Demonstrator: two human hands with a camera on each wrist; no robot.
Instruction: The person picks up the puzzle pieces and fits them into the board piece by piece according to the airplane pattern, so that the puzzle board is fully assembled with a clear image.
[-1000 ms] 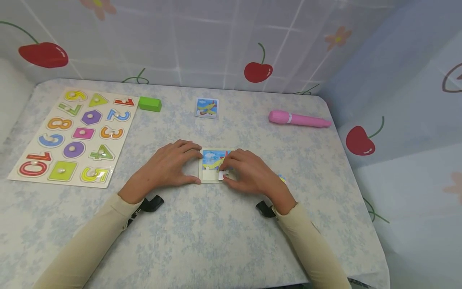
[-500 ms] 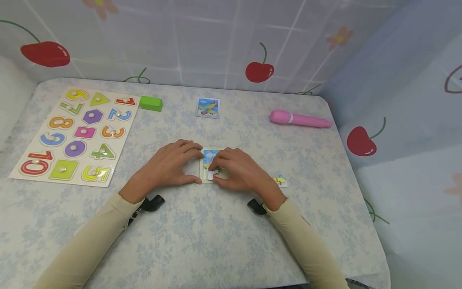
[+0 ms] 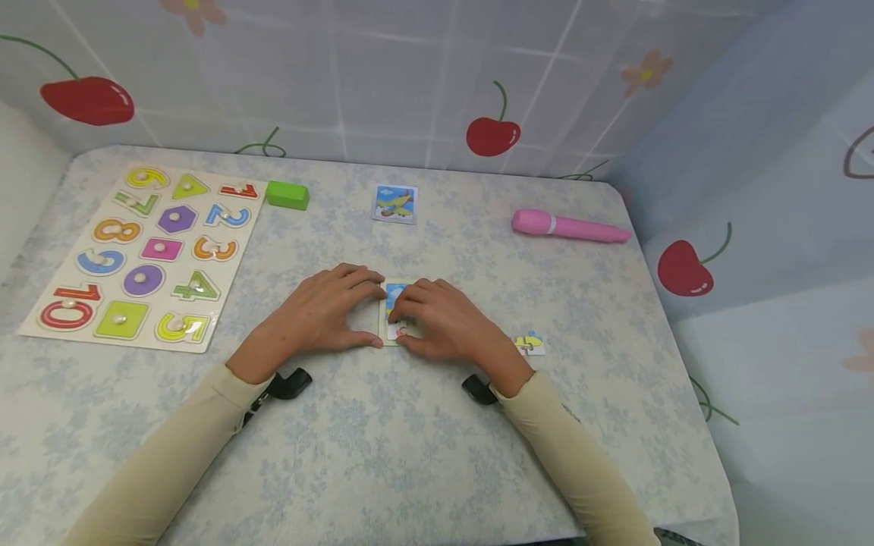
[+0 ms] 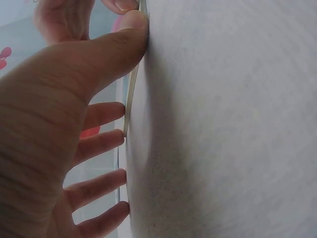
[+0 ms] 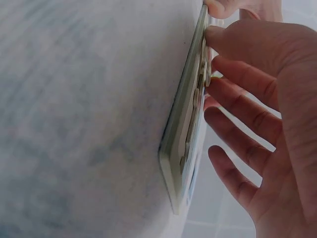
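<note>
In the middle of the table lies a small jigsaw puzzle board with a pale rim and a blue-sky picture. My left hand rests at its left edge, thumb near the lower corner and fairly straight fingertips at the upper one. The left wrist view shows those fingers along the board's thin edge. My right hand pinches a small puzzle piece low over the board's left part, hiding most of the picture. In the right wrist view, fitted pieces stand slightly above the board's rim.
A joined yellow puzzle piece or pair lies right of my right wrist. Behind the board is an airplane picture card. A number-and-shape peg board and a green block are at left; a pink wand-shaped object lies back right.
My right hand has moved left across the board with the puzzle piece, uncovering the yellow pieces by its wrist. My left hand has stayed at the board's edge.
</note>
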